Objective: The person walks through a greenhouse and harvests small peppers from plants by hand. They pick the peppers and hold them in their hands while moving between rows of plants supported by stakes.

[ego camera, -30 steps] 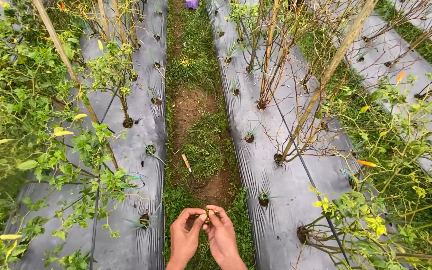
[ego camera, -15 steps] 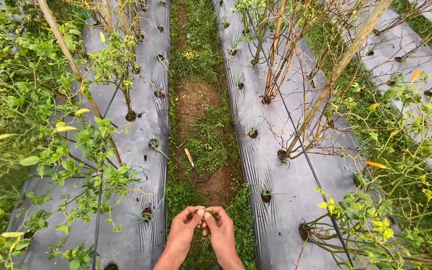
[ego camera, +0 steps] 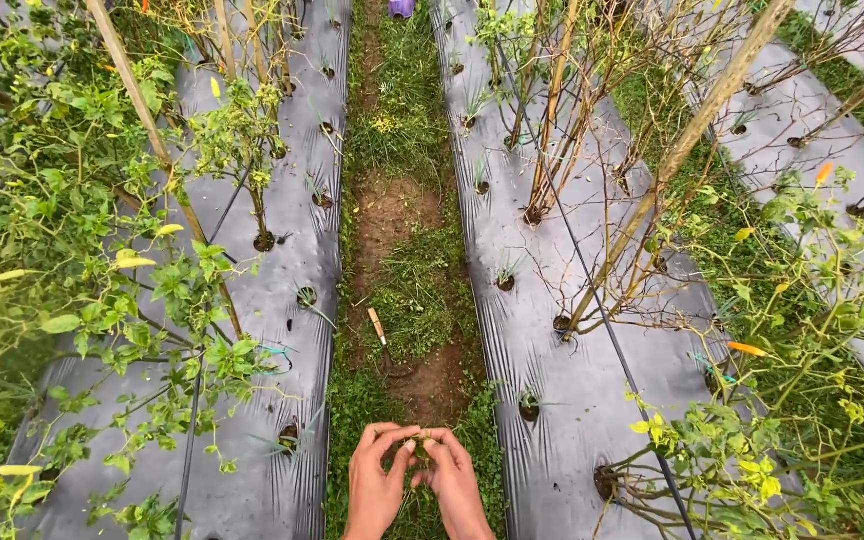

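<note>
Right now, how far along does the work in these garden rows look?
Looks done: grey plastic sheeting covers the beds, with stakes and plants standing in its holes. In hand: the left hand and right hand meet fingertip to fingertip over the grassy path, pinching something small and greenish; what it is cannot be made out. Left: several holes hold only tiny sprouts, and a small tool lies untouched ahead.

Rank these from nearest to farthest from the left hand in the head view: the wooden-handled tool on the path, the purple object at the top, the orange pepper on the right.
From the left hand:
1. Wooden-handled tool, just ahead on the grassy path.
2. Orange pepper, off to the right among the leafy plants.
3. Purple object, at the far end of the path.
</note>
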